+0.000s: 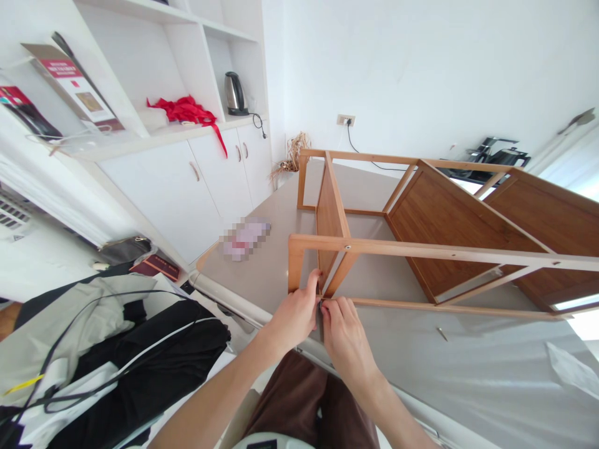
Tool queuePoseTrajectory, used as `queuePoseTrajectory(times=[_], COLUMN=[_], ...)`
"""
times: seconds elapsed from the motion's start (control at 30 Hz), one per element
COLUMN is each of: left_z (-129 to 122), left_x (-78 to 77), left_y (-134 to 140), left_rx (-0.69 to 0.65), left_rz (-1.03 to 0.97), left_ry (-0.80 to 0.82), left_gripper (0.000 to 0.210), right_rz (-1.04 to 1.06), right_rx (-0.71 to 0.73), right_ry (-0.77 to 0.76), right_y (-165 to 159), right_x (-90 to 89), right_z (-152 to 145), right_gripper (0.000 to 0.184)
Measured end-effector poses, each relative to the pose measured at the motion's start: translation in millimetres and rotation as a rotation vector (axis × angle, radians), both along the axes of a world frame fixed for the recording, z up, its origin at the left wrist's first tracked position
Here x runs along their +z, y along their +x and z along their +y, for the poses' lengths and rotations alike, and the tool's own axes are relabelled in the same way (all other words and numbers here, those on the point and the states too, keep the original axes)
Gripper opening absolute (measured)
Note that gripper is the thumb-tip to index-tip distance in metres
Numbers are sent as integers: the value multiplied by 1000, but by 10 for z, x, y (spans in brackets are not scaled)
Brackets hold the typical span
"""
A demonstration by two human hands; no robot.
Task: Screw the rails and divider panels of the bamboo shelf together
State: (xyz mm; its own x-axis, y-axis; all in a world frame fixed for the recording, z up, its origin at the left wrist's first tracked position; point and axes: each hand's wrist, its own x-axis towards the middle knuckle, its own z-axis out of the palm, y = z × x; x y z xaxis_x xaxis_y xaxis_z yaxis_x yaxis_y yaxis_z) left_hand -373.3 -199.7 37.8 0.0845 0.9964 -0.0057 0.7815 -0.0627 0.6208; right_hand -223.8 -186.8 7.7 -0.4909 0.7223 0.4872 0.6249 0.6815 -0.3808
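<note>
Left hand [298, 313] and right hand [344, 325] touch wooden rack [397, 247] near table edge [229, 300].

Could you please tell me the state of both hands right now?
Left hand: at the wooden frame, thumb raised; its grip cannot be told.
Right hand: closed, seemingly on a dark item too small to identify.

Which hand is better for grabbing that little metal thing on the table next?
Probably the right hand: it's nearer the small metal piece. The left hand, also at the wooden frame, sits farther away.
</note>
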Motion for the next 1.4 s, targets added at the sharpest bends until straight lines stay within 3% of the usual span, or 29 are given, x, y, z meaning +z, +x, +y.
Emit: queuePoseTrajectory(times=[0.2, 0.43, 0.6, 0.87, 1.17, 1.4], left_z=[4, -4, -6, -8, -12, -2], left_x=[39, 67, 76, 74, 65, 24], left_y=[1, -3, -10, 3, 11, 15], left_rx=[4, -10, -12, -1, -1, 9], left_rz=[2, 4, 2, -29, -99, -80], left_ry=[-16, -23, -36, -22, -22, -27], left_gripper=[58, 61, 63, 55, 49, 48], right_rz=[-95, -215, -174, 26, -92, -72], right_rx=[-82, -90, -121, -65, -12, 49], right_ry=[52, 105, 89, -39, 78, -18], right_y=[-29, -39, -78, 136, 244, 275], right_x=[-19, 75, 106, 90, 69, 69], right_z=[-60, -73, -76, 28, 65, 89], right_gripper=[20, 21, 22, 20, 19, 21])
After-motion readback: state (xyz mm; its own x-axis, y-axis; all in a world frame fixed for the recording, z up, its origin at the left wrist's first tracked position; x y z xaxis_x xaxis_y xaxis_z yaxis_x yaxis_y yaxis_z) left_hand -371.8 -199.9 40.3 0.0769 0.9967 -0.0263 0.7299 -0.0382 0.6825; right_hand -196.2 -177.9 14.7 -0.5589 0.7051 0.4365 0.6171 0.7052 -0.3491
